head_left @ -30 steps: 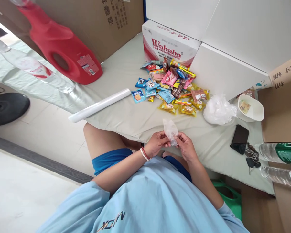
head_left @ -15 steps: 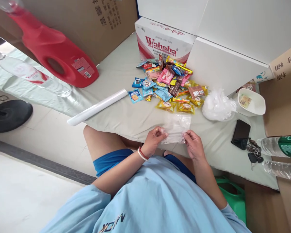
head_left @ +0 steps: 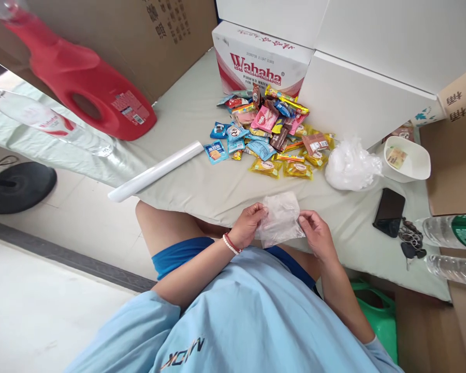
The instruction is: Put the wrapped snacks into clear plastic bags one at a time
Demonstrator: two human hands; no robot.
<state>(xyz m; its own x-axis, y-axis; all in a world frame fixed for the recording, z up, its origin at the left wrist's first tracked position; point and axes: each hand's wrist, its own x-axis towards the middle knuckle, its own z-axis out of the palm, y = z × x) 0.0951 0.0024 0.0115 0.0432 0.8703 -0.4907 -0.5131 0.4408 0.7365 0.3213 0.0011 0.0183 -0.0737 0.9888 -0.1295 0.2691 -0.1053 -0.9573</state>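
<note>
A small clear plastic bag [head_left: 281,220] is stretched flat just over the near edge of the cloth-covered table. My left hand [head_left: 248,226] pinches its left side between thumb and fingers. At the bag's right edge my right hand [head_left: 317,234] is closed, thumb against fingers, gripping the plastic. No contents show inside the bag. Beyond it lies a heap of wrapped snacks [head_left: 270,129] in blue, pink, yellow and brown packets. Two yellow packets [head_left: 297,170] lie nearest the hands. A bunched white plastic bag [head_left: 351,165] sits to the right of the heap.
A white plastic roll [head_left: 157,172], a red jug [head_left: 93,88] and a clear bottle [head_left: 42,116] are on the left. A Wahaha carton [head_left: 262,65] stands behind the snacks. To the right are a white bowl [head_left: 419,160], a phone [head_left: 389,212], keys [head_left: 410,241] and bottles [head_left: 450,268].
The bag has tilted and come slightly nearer my body. My right hand has shifted a little to the right and down, still at the bag's right edge.
</note>
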